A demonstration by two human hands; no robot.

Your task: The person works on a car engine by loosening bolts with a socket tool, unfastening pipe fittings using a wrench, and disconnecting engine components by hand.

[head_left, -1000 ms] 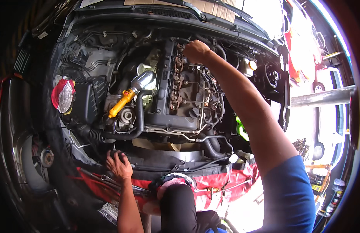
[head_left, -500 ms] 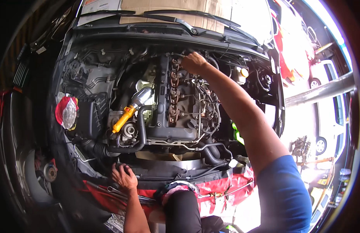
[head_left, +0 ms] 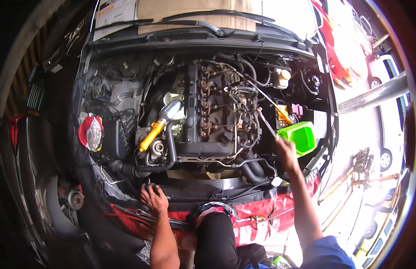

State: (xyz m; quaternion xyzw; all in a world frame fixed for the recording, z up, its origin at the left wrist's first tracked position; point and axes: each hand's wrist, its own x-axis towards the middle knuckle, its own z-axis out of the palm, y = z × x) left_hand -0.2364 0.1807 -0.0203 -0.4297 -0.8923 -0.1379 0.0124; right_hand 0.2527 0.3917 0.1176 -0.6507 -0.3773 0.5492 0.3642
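My right hand (head_left: pixel 287 153) is closed around the lower end of a slim long-handled metal tool (head_left: pixel 267 123), whose head reaches toward the hoses on the engine's right side; its exact kind is unclear. Beside that hand sits a bright green plastic container (head_left: pixel 302 138). My left hand (head_left: pixel 154 197) rests on the front edge of the engine bay with its fingers apart. Ahead lies the engine (head_left: pixel 212 112), its row of brown metal rocker parts (head_left: pixel 205 105) exposed. A work light with a yellow handle (head_left: pixel 153 135) leans on the engine's left side.
A long rod (head_left: pixel 271 102) slants across the right side. A red cover (head_left: pixel 262 208) drapes the front, with several tools on it. A reservoir with a yellow cap (head_left: pixel 282 77) stands far right. A red and silver bundle (head_left: pixel 91 133) lies at left. Cardboard (head_left: pixel 194 15) covers the windshield.
My right hand has come back from the far end of the engine to the green container, now holding the metal tool. My left hand stays at the front edge. The view has shifted slightly.
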